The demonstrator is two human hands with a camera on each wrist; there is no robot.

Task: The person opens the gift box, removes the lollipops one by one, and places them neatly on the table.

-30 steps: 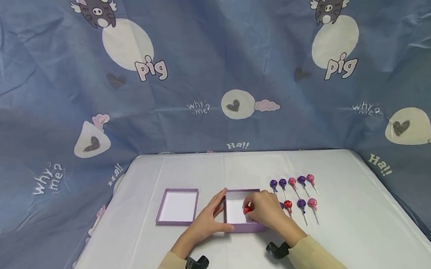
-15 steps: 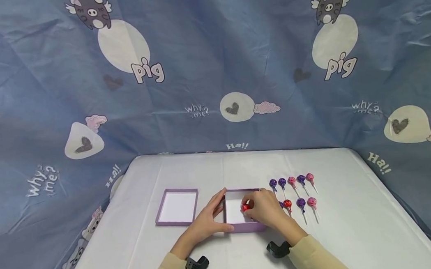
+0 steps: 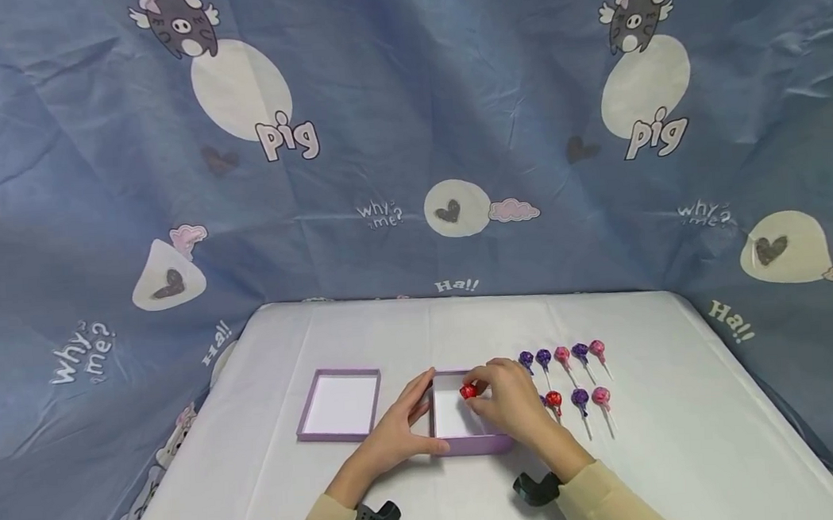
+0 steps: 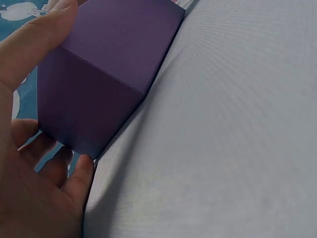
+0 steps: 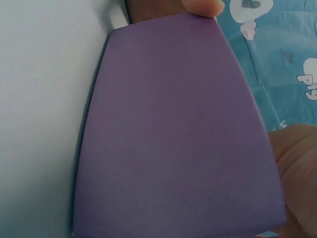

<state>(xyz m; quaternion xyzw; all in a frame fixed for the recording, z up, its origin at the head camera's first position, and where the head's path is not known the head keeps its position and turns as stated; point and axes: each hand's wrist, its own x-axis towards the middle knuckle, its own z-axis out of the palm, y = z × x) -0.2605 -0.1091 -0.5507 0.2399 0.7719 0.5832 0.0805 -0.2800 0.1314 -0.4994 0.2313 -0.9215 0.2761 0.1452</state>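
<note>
A purple box [image 3: 476, 446] with a white inside stands in the middle of the white table. My left hand [image 3: 393, 438] holds it by the left side, thumb on the front wall and fingers along the left wall up to the back corner. In the left wrist view the thumb and fingertips touch the purple box [image 4: 94, 94]. Over the box's inside, my right hand [image 3: 514, 403] pinches a lollipop with a red wrapper [image 3: 468, 391]; its stick is hidden by the hand. The box's front wall [image 5: 173, 129] fills much of the right wrist view.
A shallow purple lid [image 3: 340, 437] lies to the left with its white inside up. Right of the box, several lollipops lie in two rows, among them a pink one [image 3: 601, 396], a purple one [image 3: 579, 398] and a red one [image 3: 554, 399]. A blue patterned cloth [image 3: 352, 137] hangs behind.
The red lollipop in my right hand has moved slightly left and toward the back of the box. My left hand has kept its hold on the box.
</note>
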